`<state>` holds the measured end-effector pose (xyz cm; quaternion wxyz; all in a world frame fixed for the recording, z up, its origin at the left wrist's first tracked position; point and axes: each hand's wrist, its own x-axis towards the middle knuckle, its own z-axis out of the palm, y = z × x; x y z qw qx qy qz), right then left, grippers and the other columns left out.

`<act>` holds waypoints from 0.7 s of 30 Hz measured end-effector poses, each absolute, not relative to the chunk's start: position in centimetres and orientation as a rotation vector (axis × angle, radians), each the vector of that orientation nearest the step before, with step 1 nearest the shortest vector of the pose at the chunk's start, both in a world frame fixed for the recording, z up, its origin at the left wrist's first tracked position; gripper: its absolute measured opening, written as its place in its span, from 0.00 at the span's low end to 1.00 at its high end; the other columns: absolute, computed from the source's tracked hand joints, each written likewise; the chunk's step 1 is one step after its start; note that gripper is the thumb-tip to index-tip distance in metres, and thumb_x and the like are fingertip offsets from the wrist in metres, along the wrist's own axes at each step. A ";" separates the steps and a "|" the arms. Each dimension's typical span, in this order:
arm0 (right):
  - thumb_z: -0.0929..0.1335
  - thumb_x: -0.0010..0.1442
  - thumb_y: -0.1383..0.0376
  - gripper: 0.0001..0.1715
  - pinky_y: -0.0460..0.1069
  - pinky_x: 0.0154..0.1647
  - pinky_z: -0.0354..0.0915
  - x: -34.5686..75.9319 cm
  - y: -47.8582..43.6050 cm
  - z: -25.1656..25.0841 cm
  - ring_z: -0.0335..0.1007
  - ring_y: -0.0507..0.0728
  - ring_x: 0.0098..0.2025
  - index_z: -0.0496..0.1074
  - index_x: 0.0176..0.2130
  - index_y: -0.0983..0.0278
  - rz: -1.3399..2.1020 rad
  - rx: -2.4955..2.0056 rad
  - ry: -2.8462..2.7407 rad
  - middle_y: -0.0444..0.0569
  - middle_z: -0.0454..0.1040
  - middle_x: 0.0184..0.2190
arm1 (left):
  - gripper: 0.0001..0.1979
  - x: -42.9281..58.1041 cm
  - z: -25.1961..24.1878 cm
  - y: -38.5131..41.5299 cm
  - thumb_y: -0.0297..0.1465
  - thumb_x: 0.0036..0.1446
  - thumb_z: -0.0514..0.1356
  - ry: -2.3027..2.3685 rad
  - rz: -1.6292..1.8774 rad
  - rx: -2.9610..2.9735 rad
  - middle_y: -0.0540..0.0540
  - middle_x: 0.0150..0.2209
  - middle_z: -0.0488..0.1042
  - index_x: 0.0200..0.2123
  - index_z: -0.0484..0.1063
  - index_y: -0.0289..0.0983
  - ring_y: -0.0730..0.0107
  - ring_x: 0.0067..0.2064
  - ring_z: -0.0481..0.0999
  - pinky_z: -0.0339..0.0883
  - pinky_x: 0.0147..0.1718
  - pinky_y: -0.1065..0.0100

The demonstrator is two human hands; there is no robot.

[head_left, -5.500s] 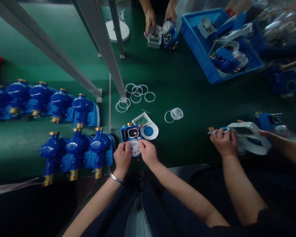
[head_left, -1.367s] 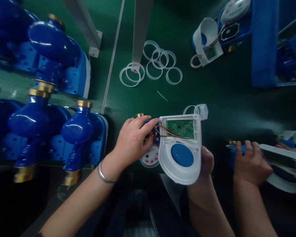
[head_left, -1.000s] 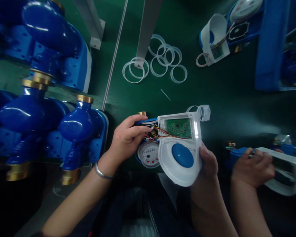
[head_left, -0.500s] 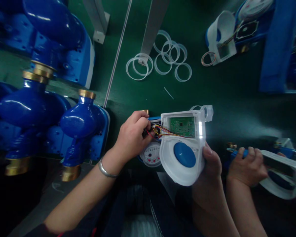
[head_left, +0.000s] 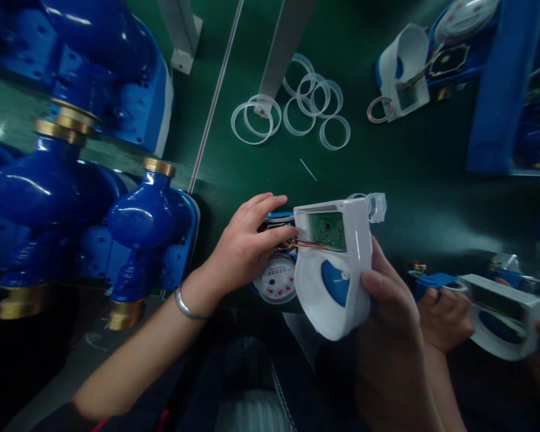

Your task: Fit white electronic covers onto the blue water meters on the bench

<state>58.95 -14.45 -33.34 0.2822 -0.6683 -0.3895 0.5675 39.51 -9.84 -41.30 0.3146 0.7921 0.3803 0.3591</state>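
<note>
1. The left hand (head_left: 245, 243) has fingers apart — tips touch the wires (head_left: 306, 244) in the open blue meter (head_left: 276, 279).
2. The right hand (head_left: 387, 300) is clamped on the white cover (head_left: 357, 270), tilted beside the meter — not yet on it.
3. Clear rings (head_left: 297, 114) lie farther back on the worktop (head_left: 409, 180).

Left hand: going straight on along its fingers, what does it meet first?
Probably the white cover held by the right hand; the left hand reaches almost to its near edge, beside the coloured wires.

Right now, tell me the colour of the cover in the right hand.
The cover is white, with a blue disc inside; seen best in the head view.
</note>
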 end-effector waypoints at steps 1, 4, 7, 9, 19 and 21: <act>0.65 0.50 0.44 0.43 0.61 0.45 0.68 59.0 -14.3 -33.0 0.69 0.67 0.47 0.55 0.60 0.53 1.576 -1.743 -0.993 0.47 0.68 0.52 | 0.12 39.5 -41.3 -9.8 0.23 0.55 0.54 0.994 0.944 2.071 0.43 0.55 0.63 0.41 0.70 0.41 0.59 0.58 0.61 0.61 0.53 0.51; 0.69 0.50 0.51 0.39 0.61 0.48 0.66 59.0 -13.6 -32.1 0.69 0.66 0.48 0.58 0.59 0.52 1.680 -1.647 -0.911 0.45 0.69 0.51 | 0.07 39.3 -41.5 -9.7 0.27 0.54 0.57 0.997 0.914 2.021 0.40 0.53 0.65 0.38 0.70 0.37 0.58 0.56 0.63 0.62 0.53 0.51; 0.70 0.50 0.54 0.34 0.61 0.51 0.65 58.7 -13.1 -31.5 0.67 0.65 0.50 0.62 0.56 0.50 1.700 -1.621 -0.935 0.43 0.69 0.51 | 0.14 39.2 -41.8 -9.7 0.38 0.51 0.62 0.964 0.952 1.970 0.36 0.52 0.67 0.38 0.71 0.35 0.55 0.55 0.65 0.64 0.51 0.51; 0.70 0.51 0.57 0.32 0.60 0.51 0.64 58.3 -13.0 -31.3 0.66 0.64 0.51 0.63 0.55 0.49 1.691 -1.620 -0.951 0.42 0.69 0.51 | 0.16 39.2 -42.1 -9.6 0.42 0.50 0.61 0.944 1.018 1.935 0.37 0.50 0.68 0.37 0.72 0.36 0.56 0.53 0.67 0.65 0.50 0.52; 0.70 0.52 0.58 0.34 0.56 0.50 0.66 57.8 -14.3 -32.2 0.66 0.61 0.51 0.60 0.57 0.48 1.648 -1.651 -1.024 0.42 0.65 0.55 | 0.05 40.7 -41.8 -9.9 0.28 0.51 0.62 1.213 1.229 1.617 0.44 0.33 0.76 0.26 0.74 0.33 0.73 0.36 0.76 0.72 0.37 0.70; 0.70 0.52 0.58 0.35 0.56 0.52 0.64 57.6 -14.6 -32.4 0.63 0.61 0.54 0.59 0.57 0.48 1.603 -1.680 -1.045 0.42 0.63 0.56 | 0.06 40.9 -41.8 -9.8 0.28 0.50 0.63 1.275 1.226 1.609 0.44 0.30 0.76 0.24 0.74 0.32 0.74 0.34 0.76 0.72 0.34 0.73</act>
